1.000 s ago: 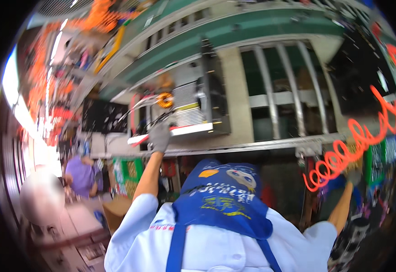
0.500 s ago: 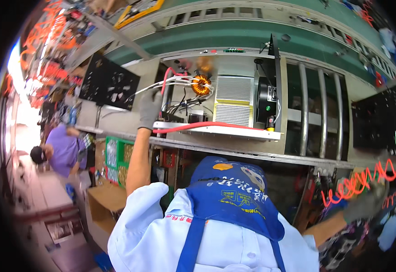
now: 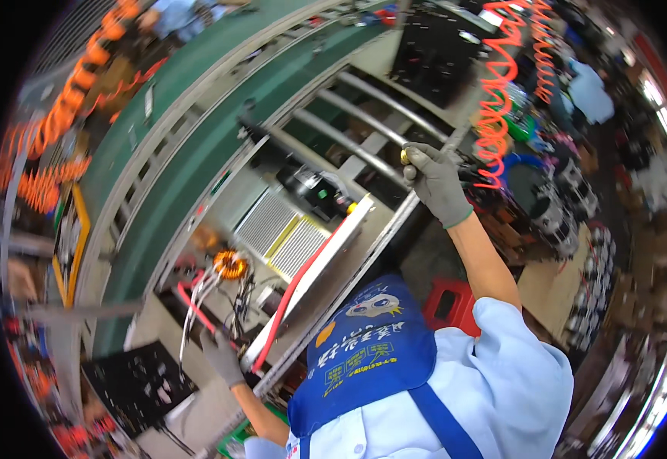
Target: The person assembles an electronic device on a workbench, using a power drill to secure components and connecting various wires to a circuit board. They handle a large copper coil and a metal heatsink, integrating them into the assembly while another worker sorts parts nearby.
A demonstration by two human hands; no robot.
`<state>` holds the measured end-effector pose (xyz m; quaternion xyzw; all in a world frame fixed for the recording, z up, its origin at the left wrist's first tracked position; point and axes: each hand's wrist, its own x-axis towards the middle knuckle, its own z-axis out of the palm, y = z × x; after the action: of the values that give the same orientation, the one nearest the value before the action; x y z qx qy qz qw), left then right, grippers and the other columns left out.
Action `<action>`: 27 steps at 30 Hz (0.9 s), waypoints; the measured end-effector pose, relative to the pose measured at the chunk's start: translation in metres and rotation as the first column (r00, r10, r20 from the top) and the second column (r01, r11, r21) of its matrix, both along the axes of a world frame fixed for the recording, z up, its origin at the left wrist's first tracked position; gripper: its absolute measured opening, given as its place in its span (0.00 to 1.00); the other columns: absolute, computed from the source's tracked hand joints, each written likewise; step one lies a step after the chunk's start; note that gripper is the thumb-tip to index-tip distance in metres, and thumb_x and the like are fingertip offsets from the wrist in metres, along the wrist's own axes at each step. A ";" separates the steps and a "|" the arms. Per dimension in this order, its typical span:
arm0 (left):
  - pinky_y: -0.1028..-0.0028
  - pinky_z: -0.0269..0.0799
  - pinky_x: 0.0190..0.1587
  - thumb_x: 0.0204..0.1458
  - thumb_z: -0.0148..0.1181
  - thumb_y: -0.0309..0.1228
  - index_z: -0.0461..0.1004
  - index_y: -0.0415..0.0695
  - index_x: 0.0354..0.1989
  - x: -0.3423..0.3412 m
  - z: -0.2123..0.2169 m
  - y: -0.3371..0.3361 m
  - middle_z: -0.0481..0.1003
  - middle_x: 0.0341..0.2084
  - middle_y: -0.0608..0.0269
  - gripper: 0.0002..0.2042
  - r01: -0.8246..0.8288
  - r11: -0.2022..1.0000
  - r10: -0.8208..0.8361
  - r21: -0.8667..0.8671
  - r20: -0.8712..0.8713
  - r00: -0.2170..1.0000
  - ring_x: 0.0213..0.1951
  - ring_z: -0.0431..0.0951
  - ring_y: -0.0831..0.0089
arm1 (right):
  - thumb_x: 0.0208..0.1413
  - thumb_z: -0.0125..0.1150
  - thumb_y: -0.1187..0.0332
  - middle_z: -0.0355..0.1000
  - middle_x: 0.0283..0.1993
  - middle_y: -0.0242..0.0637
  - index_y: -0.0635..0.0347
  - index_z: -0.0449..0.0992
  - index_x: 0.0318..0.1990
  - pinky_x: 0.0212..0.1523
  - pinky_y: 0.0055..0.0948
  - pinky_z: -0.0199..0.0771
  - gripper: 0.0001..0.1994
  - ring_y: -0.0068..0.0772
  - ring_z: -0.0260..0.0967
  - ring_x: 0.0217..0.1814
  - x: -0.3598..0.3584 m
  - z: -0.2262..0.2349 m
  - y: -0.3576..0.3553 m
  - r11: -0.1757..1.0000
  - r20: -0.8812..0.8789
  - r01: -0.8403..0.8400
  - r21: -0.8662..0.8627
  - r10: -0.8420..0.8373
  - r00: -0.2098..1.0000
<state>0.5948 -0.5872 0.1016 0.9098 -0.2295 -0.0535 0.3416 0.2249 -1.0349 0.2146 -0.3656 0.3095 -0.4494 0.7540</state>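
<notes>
My right hand [image 3: 442,190], in a grey glove, is raised over the metal rollers with a small brass-coloured piece [image 3: 404,157] pinched at its fingertips; its exact kind is too small to make out. Down at the near left end of an open electrical chassis [image 3: 314,268], my gloved left hand [image 3: 222,359] is beside a red cable [image 3: 201,312] and white wires [image 3: 189,325]. Its fingers are smeared, so a grip cannot be made out. Inside the chassis sit a copper-wound ring coil [image 3: 230,265], finned heat sinks [image 3: 264,222] and a black fan [image 3: 310,191]. A thick red cable [image 3: 287,294] runs along the near wall.
Steel rollers [image 3: 348,145] lie right of the chassis. Black perforated panels stand at the line's far end [image 3: 436,53] and near left [image 3: 138,386]. Orange coiled hoses [image 3: 494,115] hang at the right. A red stool [image 3: 452,306] is beside me; a green belt [image 3: 146,260] runs behind.
The view has swung to the right. My right hand has come up from the low right to over the rollers, now with the small brass piece. My left hand stays by the wires.
</notes>
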 end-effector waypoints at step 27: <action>0.54 0.68 0.52 0.66 0.45 0.43 0.75 0.31 0.51 -0.113 0.014 -0.088 0.76 0.46 0.35 0.24 -0.318 0.809 0.191 0.495 0.289 0.938 0.47 0.76 0.42 | 0.57 0.61 0.66 0.82 0.39 0.47 0.60 0.84 0.43 0.42 0.39 0.81 0.11 0.42 0.82 0.39 -0.431 -0.280 -0.431 0.904 -0.923 0.199 -0.379 -0.356 -0.145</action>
<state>0.4818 -0.6750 0.1151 0.9911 -0.1178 0.0349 0.0504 -0.2064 -1.4655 -0.0653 -0.5395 0.8026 -0.2047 0.1514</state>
